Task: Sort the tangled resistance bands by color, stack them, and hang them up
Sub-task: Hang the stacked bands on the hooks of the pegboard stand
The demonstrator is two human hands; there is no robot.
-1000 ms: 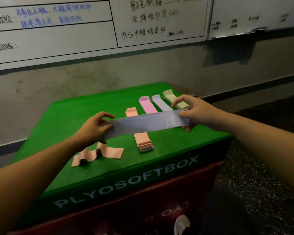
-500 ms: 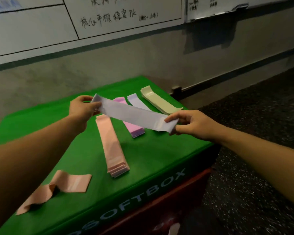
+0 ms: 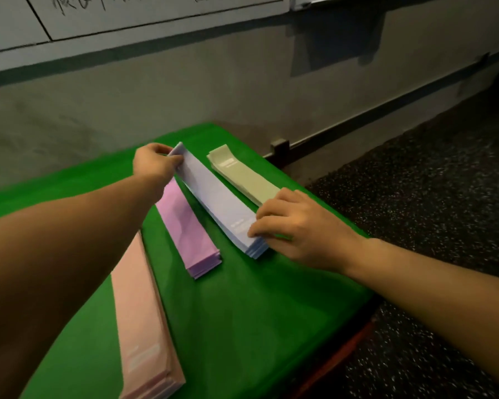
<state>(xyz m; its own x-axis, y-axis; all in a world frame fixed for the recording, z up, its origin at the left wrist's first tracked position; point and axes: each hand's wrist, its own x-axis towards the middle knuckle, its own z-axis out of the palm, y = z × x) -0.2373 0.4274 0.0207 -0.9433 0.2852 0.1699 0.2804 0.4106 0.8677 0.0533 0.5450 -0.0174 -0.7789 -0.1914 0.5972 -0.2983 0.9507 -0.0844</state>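
Nearest lies the peach pile [image 3: 144, 349], flat on the green box [image 3: 242, 326], partly under the left arm; next comes the pink pile [image 3: 189, 228]; beside it sits the pale purple pile [image 3: 228, 217]. A second ago the purple band [image 3: 202, 182] hung in the air between both hands; now it lies down on its own pile. The right hand [image 3: 297, 228] has curled fingers on the near end, thumb at the pile's edge; the left hand [image 3: 156, 164] pinches the far end, lifted a little. Farthest is the light green pile [image 3: 242, 175]. So this band looks nearly sorted; hanging is not yet done.
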